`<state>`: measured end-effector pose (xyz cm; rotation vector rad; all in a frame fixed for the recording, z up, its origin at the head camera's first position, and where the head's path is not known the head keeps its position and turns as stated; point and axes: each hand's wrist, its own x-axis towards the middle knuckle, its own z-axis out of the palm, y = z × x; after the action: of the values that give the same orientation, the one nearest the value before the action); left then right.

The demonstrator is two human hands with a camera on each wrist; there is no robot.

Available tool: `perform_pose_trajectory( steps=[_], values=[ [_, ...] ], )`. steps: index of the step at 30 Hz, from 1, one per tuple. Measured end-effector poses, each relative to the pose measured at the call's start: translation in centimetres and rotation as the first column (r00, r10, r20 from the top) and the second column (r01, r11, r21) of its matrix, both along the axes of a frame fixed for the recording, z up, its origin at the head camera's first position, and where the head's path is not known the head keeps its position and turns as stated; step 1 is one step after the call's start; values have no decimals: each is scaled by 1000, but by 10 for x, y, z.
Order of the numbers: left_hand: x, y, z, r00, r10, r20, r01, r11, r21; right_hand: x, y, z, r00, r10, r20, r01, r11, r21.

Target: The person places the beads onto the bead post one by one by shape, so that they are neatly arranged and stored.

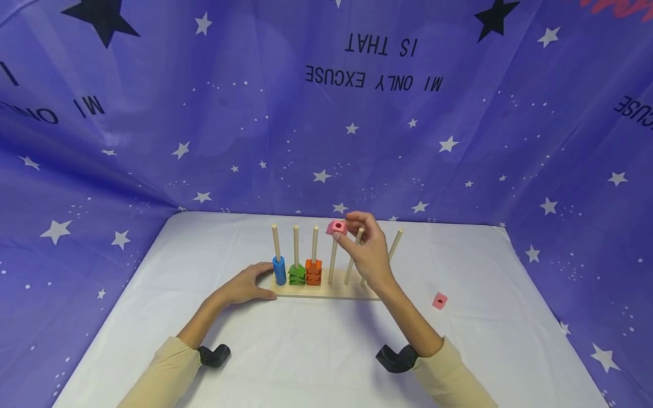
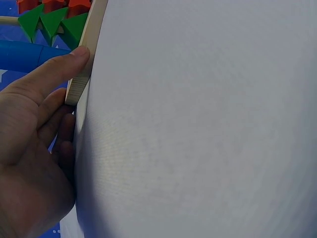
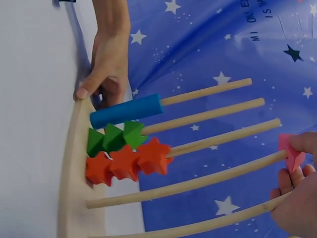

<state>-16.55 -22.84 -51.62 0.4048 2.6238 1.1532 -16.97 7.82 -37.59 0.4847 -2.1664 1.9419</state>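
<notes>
Right hand [image 1: 368,249] pinches a pink block [image 1: 336,228] between thumb and fingertips, at the tip of the fourth peg [image 1: 333,260] from the left. Block: pink, roughly square, a round hole through its centre. In the right wrist view only a pink corner [image 3: 291,152] shows, the rest behind the fingers; whether the peg tip has entered the hole cannot be told.

Left hand [image 1: 248,285] lies at 9 o'clock of the wooden base [image 1: 326,291], thumb pressed on the base's end, fingers relaxed, gripping nothing.

Loaded pegs: blue cylinder [image 1: 279,270], green triangle stack [image 1: 297,274], orange star stack [image 1: 313,272]. A second pink block [image 1: 440,301] lies on the white counter [image 1: 316,351] at 3 o'clock of the base, well apart.

The right hand hides part of the far pegs. The backdrop [image 1: 153,113] reads, upside down, "MI ONLY EXCUSE IS THAT"; other lines are cut off at the edges.
</notes>
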Motion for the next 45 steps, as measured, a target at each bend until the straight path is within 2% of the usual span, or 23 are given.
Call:
perform_pose_trajectory(
  steps=[5,10,16,20,24,31,36,41,43,45],
  values=[
    [1,0,0,1000,2,-3,-2,1000,-5,0,-1,-22,994,-1,112,3,1000,-17],
    [1,0,1,1000,10,3,-10,1000,-9,0,-1,-61,973,-3,229,0,1000,14],
    [2,-1,2,1000,9,3,-9,1000,-10,0,-1,-110,962,7,275,-21,999,45],
    [2,-1,2,1000,-1,-9,1,1000,-2,2,-2,-127,952,-33,304,-6,992,126],
    [3,-1,2,1000,-10,-11,10,1000,-4,4,-2,-133,951,-58,305,2,984,179],
    [2,-1,2,1000,-7,-8,7,1000,-5,4,0,-134,960,-43,275,-11,981,191],
    [1,-1,1,1000,-7,-2,7,1000,-7,7,9,-133,953,10,303,-66,983,172],
    [0,-1,1,1000,-9,5,9,1000,-1,20,44,-121,946,100,307,-173,960,222],
    [0,-1,1,1000,-12,1,12,1000,-3,26,66,-116,960,110,259,-180,948,264],
    [0,-1,2,1000,-9,0,9,1000,2,31,91,-111,976,91,196,-149,940,306]
  ],
)
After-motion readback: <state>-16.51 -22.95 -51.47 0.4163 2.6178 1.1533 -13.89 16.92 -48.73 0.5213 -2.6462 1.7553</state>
